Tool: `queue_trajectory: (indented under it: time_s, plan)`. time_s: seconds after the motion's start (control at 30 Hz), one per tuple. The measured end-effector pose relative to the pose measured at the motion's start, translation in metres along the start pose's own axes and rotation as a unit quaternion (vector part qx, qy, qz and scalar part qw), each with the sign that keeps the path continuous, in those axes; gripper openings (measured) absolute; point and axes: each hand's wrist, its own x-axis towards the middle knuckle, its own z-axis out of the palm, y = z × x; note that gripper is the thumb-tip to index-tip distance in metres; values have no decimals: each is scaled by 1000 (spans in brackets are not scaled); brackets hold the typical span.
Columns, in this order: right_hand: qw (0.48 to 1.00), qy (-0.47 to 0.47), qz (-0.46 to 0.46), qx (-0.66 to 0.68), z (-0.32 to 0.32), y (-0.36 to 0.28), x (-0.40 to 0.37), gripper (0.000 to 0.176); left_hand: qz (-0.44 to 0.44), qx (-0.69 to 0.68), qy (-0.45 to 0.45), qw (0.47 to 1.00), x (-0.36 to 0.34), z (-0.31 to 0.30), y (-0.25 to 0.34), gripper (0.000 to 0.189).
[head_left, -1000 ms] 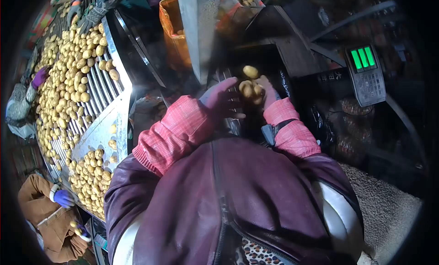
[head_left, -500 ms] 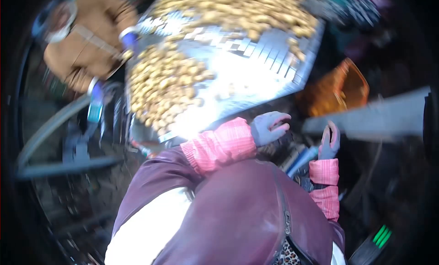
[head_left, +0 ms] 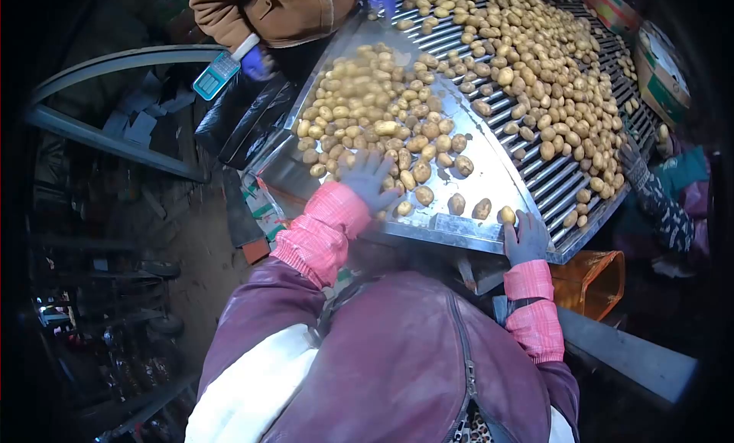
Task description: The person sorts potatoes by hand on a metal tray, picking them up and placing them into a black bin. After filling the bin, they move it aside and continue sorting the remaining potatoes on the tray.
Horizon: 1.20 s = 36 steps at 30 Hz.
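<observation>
Potatoes lie in a pile on a metal tray in front of me. My left hand, in a grey glove, rests with spread fingers on the near edge of the pile. At the tray's near right corner is my right hand, also gloved, its fingers apart and their tips by a single potato. Two darker potatoes sit just left of that one. Both my forearms wear pink sleeves.
Beyond the tray, many potatoes cover a slatted metal rack. A person in a brown jacket stands at the upper left. An orange container, a metal beam and a cardboard box are on the right. Another person's patterned sleeve shows there.
Both my hands have moved from in front of the tray onto it, the left among the potatoes and the right beside one. The view has shifted, and more of the slatted rack shows.
</observation>
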Motion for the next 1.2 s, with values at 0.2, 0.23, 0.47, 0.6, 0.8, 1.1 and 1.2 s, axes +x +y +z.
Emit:
queue_trajectory:
  time_s: [0.2, 0.23, 0.47, 0.6, 0.8, 1.1, 1.2]
  plan:
    - [1000, -18, -3, -11, -6, -2, 3, 36, -120, -35, -108, 986, -13, -43, -20, 66]
    - [1000, -18, -3, -14, -6, -3, 2, 36, -131, -25, -100, 986, -14, -40, -30, 62]
    - [1000, -3, 7, -2, -12, -12, 6, 31, -121, -94, 127, 980, 1, -27, -43, 38]
    - [1000, -12, 20, 12, -10, -10, 5, 30, 163, -111, 187, 962, 58, -5, 6, 64]
    - [1000, -25, 11, 11, -11, -9, 4, 30, 131, -31, 31, 990, 56, -2, -9, 77]
    - [998, -47, 30, 15, -14, -11, 6, 31, 27, -98, -5, 995, 22, -46, -74, 42]
    - [998, -55, 30, 10, -18, -15, 7, 31, -9, -29, 204, 978, 64, -40, -111, 55]
